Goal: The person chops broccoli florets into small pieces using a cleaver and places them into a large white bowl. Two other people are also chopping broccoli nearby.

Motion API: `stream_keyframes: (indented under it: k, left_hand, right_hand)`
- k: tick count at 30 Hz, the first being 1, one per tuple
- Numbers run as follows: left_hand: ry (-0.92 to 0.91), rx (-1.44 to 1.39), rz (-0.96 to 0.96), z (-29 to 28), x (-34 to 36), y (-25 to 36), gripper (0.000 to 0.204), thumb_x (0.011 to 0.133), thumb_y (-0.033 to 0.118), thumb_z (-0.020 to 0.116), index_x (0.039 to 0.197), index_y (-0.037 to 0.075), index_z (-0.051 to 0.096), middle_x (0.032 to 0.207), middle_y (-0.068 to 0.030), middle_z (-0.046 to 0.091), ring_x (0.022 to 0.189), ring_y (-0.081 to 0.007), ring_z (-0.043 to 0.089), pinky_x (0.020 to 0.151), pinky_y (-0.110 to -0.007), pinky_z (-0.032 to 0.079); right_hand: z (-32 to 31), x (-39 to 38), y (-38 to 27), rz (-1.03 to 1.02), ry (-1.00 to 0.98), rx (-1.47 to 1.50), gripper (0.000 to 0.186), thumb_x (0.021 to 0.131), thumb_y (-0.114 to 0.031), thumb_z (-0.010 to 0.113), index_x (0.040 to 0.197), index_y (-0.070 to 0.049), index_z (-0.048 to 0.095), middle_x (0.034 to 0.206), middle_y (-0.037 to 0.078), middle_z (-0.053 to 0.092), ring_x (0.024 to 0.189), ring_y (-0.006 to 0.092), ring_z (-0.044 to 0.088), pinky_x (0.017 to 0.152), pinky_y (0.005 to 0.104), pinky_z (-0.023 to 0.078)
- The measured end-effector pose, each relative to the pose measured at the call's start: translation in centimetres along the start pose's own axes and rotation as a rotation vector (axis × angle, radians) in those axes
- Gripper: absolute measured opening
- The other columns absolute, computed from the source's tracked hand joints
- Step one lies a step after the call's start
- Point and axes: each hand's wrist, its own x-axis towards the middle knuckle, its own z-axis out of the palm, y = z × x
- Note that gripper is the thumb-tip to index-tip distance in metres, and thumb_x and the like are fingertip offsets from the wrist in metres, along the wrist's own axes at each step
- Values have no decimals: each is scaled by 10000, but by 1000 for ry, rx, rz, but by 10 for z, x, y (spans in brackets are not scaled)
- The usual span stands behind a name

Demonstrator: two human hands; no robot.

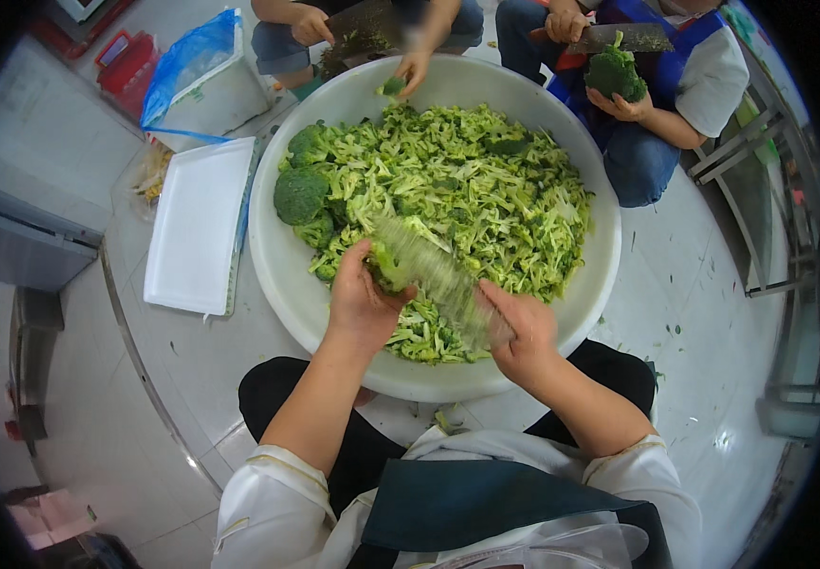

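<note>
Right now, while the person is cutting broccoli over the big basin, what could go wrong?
1. The knife is blurred with motion close to the left hand holding a broccoli piece; fingers could get cut.
2. Green scraps lie on the tiled floor; someone may slip.
3. Two other people cut over the same white basin, so blades could come near other hands.

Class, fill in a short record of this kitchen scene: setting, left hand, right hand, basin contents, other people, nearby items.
Setting: tiled floor, big white basin
Left hand: grips a broccoli piece
Right hand: holds a cleaver, blurred
Basin contents: chopped broccoli, some whole heads
Other people: two across, each with knife and broccoli
Nearby: white tray
</note>
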Motion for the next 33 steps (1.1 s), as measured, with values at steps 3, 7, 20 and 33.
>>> stream_keyframes:
  k: [3,7,20,33]
  left_hand:
    - [183,-67,-6,-31,42,-15,471,1008,459,403,1078,51,627,946,-90,649,829,-201,632,815,-348,504]
    - [349,359,454,-45,56,-35,466,1022,429,405,1160,26,592,1015,-102,626,915,-186,614,858,-331,492]
    - [-40,136,449,-22,11,-16,398,1030,344,390,1259,29,470,1193,-79,568,1069,-182,576,919,-328,477]
    - [23,241,429,-33,28,-19,413,1034,346,397,1293,29,448,1212,-80,549,1088,-178,572,930,-338,476]
  right_hand:
    - [1,1,-8,-188,32,-31,407,702,-46,713,1105,-15,665,621,80,542,509,262,526,483,373,402]
    - [8,1,-14,-259,64,-55,473,648,-40,727,1114,4,662,617,67,535,503,237,522,478,352,396]
    - [19,-19,29,222,-146,-102,387,737,-68,699,1122,-67,667,774,155,661,628,346,619,586,425,494]
    - [30,-37,58,299,-188,-229,446,695,-35,688,1138,-85,664,737,128,642,630,324,619,579,431,497]
